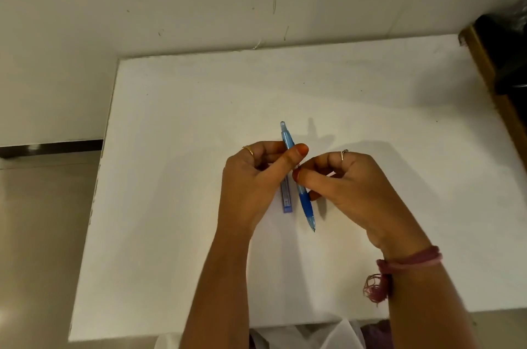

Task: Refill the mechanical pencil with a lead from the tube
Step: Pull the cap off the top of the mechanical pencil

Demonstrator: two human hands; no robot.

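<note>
I hold a blue mechanical pencil (305, 203) above the white table (171, 166), its cap end pointing away from me and its tip toward me. My left hand (251, 186) pinches the upper barrel between thumb and fingers. My right hand (350, 191) closes on the pencil's middle, just above the dark blue grip. A small purple lead tube (287, 197) shows just left of the pencil, its upper end hidden by my left palm. I cannot tell whether it lies on the table or is held.
The table's left edge drops to a tiled floor (42, 220). A wall rises behind the far edge. At the far right stand a brown wooden edge (484, 63) and a black bag (510, 43).
</note>
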